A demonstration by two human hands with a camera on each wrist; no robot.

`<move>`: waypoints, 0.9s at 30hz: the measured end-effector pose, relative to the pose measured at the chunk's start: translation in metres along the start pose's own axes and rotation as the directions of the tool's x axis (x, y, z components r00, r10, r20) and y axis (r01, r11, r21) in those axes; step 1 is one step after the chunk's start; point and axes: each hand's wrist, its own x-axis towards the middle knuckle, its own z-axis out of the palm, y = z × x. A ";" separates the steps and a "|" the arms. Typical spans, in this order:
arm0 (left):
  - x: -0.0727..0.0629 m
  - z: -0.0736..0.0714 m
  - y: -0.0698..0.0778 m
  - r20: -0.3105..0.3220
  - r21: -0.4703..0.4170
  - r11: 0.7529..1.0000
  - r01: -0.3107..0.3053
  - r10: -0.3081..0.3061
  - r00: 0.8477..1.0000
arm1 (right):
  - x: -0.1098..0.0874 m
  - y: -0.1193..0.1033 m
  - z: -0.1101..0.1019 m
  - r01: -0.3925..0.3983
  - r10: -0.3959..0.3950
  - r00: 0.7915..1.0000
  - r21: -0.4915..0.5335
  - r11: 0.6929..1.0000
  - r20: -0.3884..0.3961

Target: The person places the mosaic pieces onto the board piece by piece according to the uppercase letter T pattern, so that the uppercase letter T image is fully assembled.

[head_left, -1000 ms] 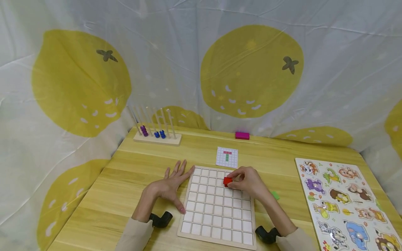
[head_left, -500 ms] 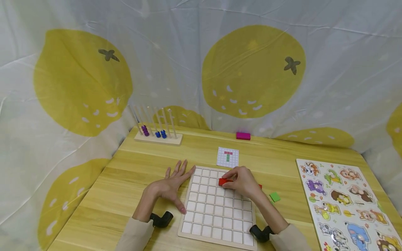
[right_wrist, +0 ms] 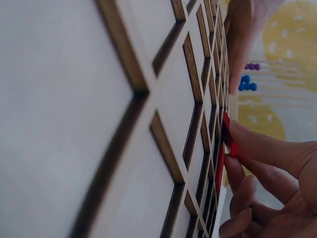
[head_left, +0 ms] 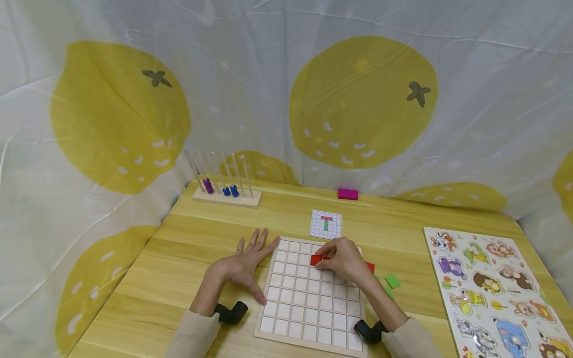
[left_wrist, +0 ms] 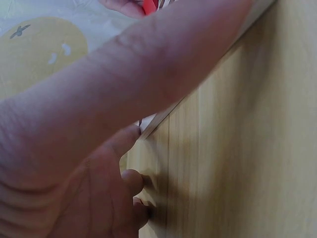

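Note:
My right hand [head_left: 344, 258] pinches a small red square tile [right_wrist: 229, 139] between thumb and fingertips, over the upper part of a wooden grid board [head_left: 295, 314]. In the right wrist view that tile is tilted, and another red piece [right_wrist: 219, 168] lies low along the grid beside it. My left hand [head_left: 237, 268] is spread flat by the board's left edge, thumb and index finger touching the rim. Beyond the board lies a pattern card [head_left: 326, 231] printed with a red and green T. The palm hides some upper cells of the board.
More red [head_left: 369, 267] and several green tiles [head_left: 392, 281] lie right of the board, partly behind my right forearm. An animal puzzle board [head_left: 488, 288] occupies the right side. At the back stand a peg abacus [head_left: 228, 198] with beads and a magenta block [head_left: 347, 194].
My right hand has shifted slightly left and settled over the grid with the red tile. Red and green tiles right of the board show more now. My left hand stays put.

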 end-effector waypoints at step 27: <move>0.000 0.000 -0.001 -0.002 -0.004 1.000 -0.002 0.002 1.000 | -0.007 0.008 -0.024 0.049 -0.048 0.999 -0.026 0.998 0.022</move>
